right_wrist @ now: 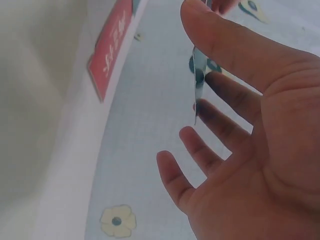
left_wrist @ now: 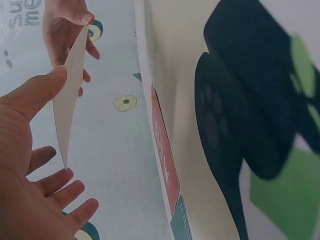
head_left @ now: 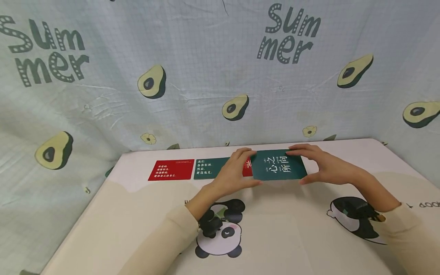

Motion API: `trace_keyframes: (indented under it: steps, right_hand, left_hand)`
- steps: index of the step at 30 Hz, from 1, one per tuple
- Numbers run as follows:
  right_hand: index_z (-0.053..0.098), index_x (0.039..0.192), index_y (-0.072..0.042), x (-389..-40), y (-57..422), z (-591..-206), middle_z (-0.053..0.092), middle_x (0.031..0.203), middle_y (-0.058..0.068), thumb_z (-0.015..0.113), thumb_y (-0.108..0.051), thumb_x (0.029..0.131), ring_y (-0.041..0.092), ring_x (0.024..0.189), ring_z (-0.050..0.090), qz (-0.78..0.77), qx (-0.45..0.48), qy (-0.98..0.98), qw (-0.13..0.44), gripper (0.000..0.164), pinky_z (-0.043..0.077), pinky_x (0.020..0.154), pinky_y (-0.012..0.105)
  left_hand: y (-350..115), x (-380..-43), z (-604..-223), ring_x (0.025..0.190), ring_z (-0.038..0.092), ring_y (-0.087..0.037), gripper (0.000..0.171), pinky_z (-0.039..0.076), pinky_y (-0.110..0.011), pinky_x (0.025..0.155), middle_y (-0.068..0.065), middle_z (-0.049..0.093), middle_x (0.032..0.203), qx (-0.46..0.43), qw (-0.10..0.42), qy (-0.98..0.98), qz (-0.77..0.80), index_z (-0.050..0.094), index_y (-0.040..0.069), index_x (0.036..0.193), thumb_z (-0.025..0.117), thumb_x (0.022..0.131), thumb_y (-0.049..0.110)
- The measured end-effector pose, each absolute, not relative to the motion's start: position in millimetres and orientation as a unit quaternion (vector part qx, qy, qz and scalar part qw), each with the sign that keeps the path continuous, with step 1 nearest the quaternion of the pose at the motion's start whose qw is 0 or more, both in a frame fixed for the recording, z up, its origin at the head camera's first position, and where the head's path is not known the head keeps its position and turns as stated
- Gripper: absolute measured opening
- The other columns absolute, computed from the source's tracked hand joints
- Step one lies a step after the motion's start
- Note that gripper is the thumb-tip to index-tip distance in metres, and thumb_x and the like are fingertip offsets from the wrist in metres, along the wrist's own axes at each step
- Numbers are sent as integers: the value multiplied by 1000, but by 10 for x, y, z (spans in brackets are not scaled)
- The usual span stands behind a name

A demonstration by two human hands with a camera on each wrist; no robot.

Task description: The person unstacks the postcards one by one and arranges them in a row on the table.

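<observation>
Between both hands a dark green card (head_left: 278, 165) with white lettering is held up above the table. My left hand (head_left: 233, 172) pinches its left edge between thumb and fingers, and my right hand (head_left: 324, 166) pinches the right edge. In the left wrist view the card (left_wrist: 70, 100) shows its pale back nearly edge-on. A red card (head_left: 172, 169) and another green card (head_left: 210, 168) lie side by side on the table to the left. Behind my left hand lies a further red card (head_left: 247, 168), mostly hidden by the hand and the held card.
The table (head_left: 275, 229) wears a pale cover printed with a panda (head_left: 220, 236) and another black-and-white figure (head_left: 354, 217). Behind it hangs a light cloth (head_left: 192, 57) with avocado prints, close to the table's far edge.
</observation>
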State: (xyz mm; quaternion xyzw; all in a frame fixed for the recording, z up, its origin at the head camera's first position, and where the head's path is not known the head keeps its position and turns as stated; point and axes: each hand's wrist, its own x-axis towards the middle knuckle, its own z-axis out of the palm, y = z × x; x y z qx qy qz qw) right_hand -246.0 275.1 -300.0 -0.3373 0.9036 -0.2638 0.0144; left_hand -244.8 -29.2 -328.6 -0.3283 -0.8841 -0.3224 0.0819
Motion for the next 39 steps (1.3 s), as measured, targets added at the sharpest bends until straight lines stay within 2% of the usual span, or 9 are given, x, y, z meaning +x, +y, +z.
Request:
trace_keyframes:
  steps: [5,11,14,23,31,35,39]
  right_hand:
    - [45,141,-19,-2540,2855,-2982,30,150,8,82,-30,75,38,135,22,-260,-328,908,28,77,31,99,66]
    - [45,142,-17,-2640,2985,-3007,29,149,12,82,-20,76,39,132,24,-249,-319,914,38,75,34,95,66]
    - [46,141,-14,-2688,3048,-3018,29,149,16,82,-14,75,42,132,23,-241,-311,919,44,75,32,94,69]
    - [45,141,-8,-2856,3193,-3052,31,146,22,84,-9,70,48,131,24,-235,-298,923,58,81,27,95,72]
    - [43,142,-12,-2939,3337,-3102,30,147,22,83,-11,70,47,128,29,-231,-261,933,90,82,29,95,71]
    - [42,143,-13,-2972,3394,-3125,30,147,22,83,-14,70,47,127,30,-220,-244,938,107,83,31,95,70]
    - [40,144,-15,-3021,3411,-3152,26,149,23,84,-18,70,49,129,26,-221,-221,940,135,86,25,96,73]
  left_hand:
    - [-170,-2512,-3271,131,36,-22,83,40,-41,102,-6,35,147,-315,71,-895,-307,39,12,143,80,75,36]
    - [41,-2634,-3275,129,39,-20,84,40,-37,102,-5,40,144,-300,68,-909,-280,39,13,143,81,74,39]
    - [161,-2704,-3296,128,40,-19,84,40,-35,103,-5,42,143,-295,63,-916,-265,40,13,143,80,75,41]
    - [454,-2860,-3393,126,42,-19,81,34,-30,106,-3,46,140,-276,61,-937,-206,43,13,142,78,75,44]
    - [626,-2945,-3495,128,41,-16,83,36,-29,105,1,48,139,-249,27,-942,-222,43,15,142,79,73,44]
    - [705,-3009,-3515,130,39,-15,84,30,-30,109,1,48,140,-255,21,-946,-201,43,16,142,78,73,48]
    - [758,-3083,-3530,133,36,-15,86,24,-32,112,2,46,142,-254,11,-951,-176,41,16,143,77,72,51]
